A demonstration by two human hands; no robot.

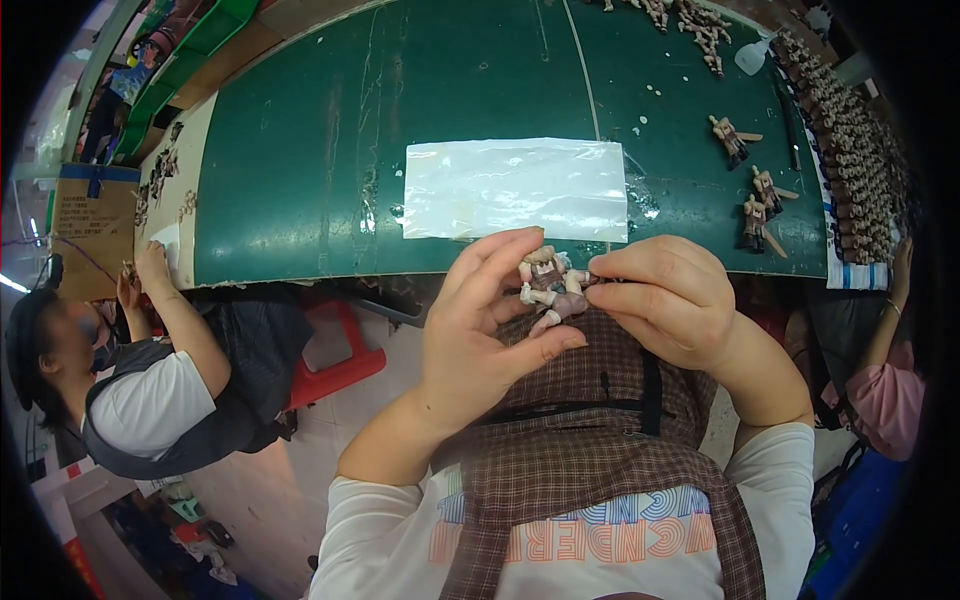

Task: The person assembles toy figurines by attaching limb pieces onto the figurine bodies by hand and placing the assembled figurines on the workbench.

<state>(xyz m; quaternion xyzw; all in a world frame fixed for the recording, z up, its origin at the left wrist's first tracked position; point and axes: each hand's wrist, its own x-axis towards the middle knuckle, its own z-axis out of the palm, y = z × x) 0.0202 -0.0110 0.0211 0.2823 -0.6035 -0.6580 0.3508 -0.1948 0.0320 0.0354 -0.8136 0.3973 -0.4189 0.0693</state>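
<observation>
Just past the table's front edge, above my apron, I hold a small painted toy figure (pixel 545 294) in beige, brown and white. My left hand (pixel 470 325) is closed round it, fingers along its far side and thumb underneath. From the other side, my right hand (pixel 675 300) pinches one end of the figure with thumb and forefinger. My fingers cover part of it, so I cannot tell whether that end is a separate piece. Beyond my hands, a white sheet under clear plastic (pixel 515 190) lies on the green table (pixel 290 160).
Three similar figures, one nearer the back (pixel 730 142), are on the table's right part. Dense rows of figures (pixel 850 150) line the right edge. A white squeeze bottle (pixel 752 56) lies farther back. Co-workers sit at left (pixel 150 400) and right (pixel 885 395); a red stool (pixel 338 360) stands left.
</observation>
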